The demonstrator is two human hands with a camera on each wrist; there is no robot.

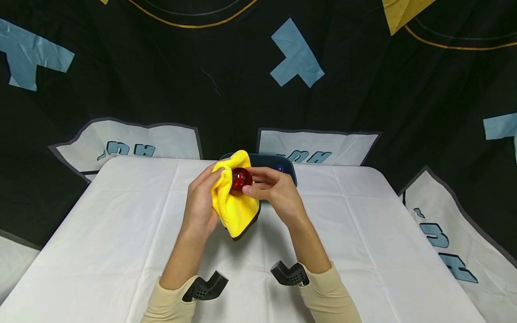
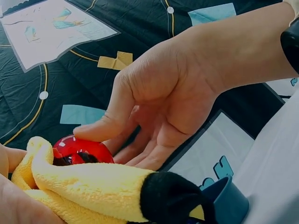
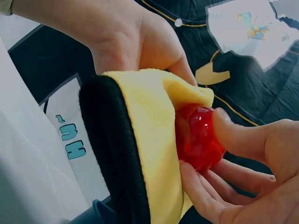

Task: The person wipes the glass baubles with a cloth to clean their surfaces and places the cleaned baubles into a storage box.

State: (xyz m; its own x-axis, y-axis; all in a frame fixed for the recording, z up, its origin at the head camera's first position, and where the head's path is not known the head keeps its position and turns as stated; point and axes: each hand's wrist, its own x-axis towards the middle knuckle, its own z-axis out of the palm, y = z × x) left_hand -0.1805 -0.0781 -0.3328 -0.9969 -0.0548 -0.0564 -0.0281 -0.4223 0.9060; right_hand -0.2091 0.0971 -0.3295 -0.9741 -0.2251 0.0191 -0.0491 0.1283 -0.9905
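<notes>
A shiny, see-through red ball (image 1: 241, 181) is held up in front of me, with a yellow cloth (image 1: 238, 214) against its left side. My left hand (image 1: 200, 204) grips the cloth, thumb and fingers curled into its folds. From the other side my right hand (image 1: 278, 193) pinches the ball between thumb and fingers, as the right wrist view also shows at the red ball (image 3: 201, 140). The cloth has a black edge (image 3: 110, 144) and hangs down below the ball. Behind the hands stands a dark blue tray (image 1: 292, 167), partly hidden, with a blue ball (image 1: 280, 168) inside it.
A white-covered table (image 1: 343, 251) lies beneath my hands. Beyond its far edge hangs a black cloth backdrop (image 1: 169, 85) with blue and yellow patches. Black wrist cameras (image 1: 205, 287) are strapped at both sleeves.
</notes>
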